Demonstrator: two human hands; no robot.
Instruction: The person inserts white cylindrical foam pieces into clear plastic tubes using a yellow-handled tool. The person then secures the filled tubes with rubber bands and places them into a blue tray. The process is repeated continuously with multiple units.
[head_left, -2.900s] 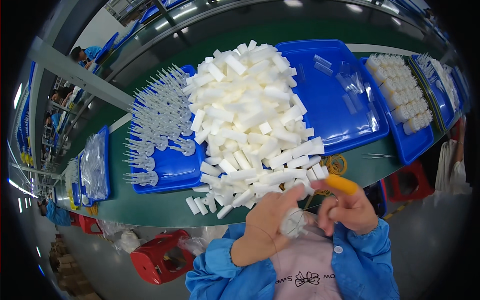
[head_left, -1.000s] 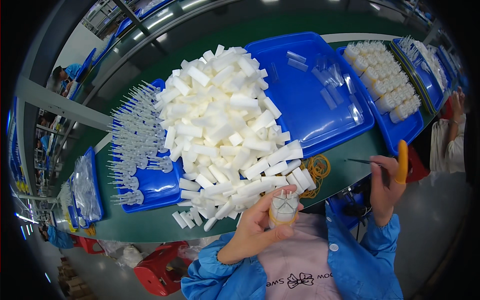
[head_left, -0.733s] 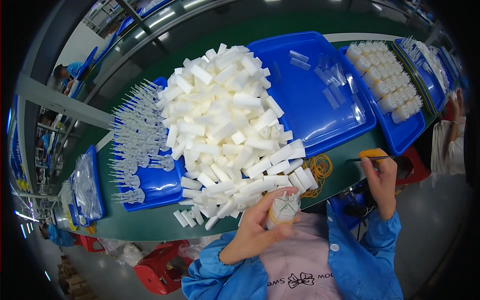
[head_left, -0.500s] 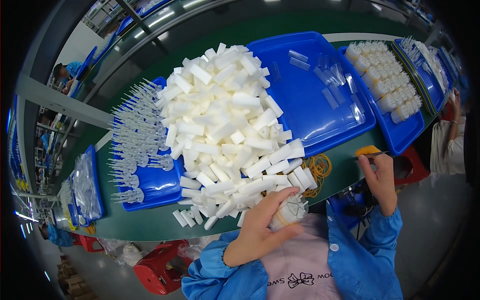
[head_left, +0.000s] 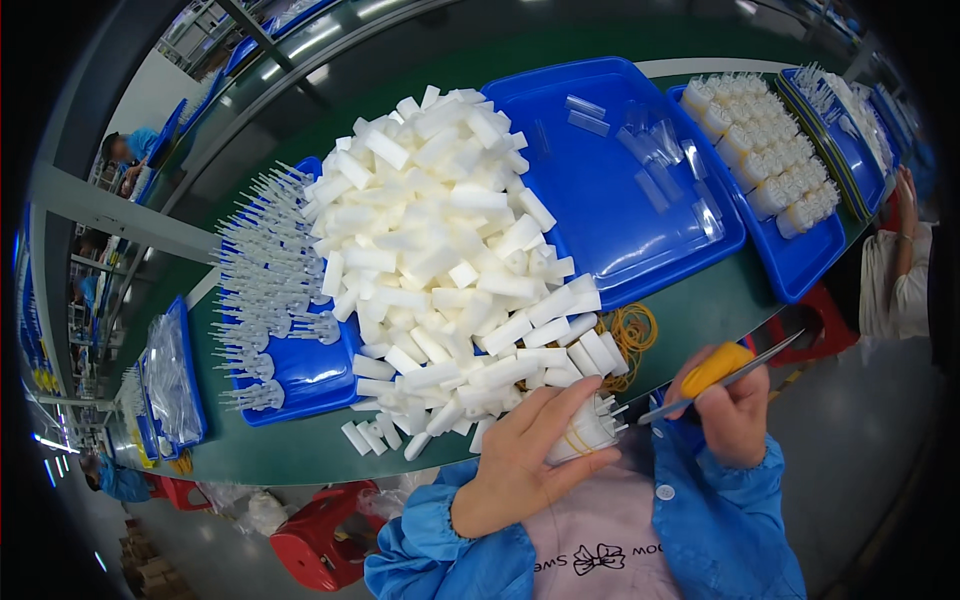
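Observation:
My left hand (head_left: 525,455) grips a bundle of white plastic pieces (head_left: 588,432) bound with a yellow rubber band, held close to my chest at the table's near edge. My right hand (head_left: 732,410) holds a pair of scissors with a yellow handle (head_left: 716,371), the blades pointing left toward the bundle and stopping just short of it. A big heap of white plastic blocks (head_left: 445,250) lies right in front of me on the green table (head_left: 700,310). Yellow rubber bands (head_left: 630,332) lie by the heap's right edge.
A blue tray of clear pointed parts (head_left: 275,300) sits left of the heap. A large blue tray with clear pieces (head_left: 620,190) and another tray of banded white bundles (head_left: 770,170) stand to the right. Another person's arm (head_left: 905,260) is at far right. Red stools (head_left: 310,545) stand below.
My right hand brought the scissors from out at the right in toward the bundle. My left hand has kept hold of the bundle, tilting it slightly toward the blades.

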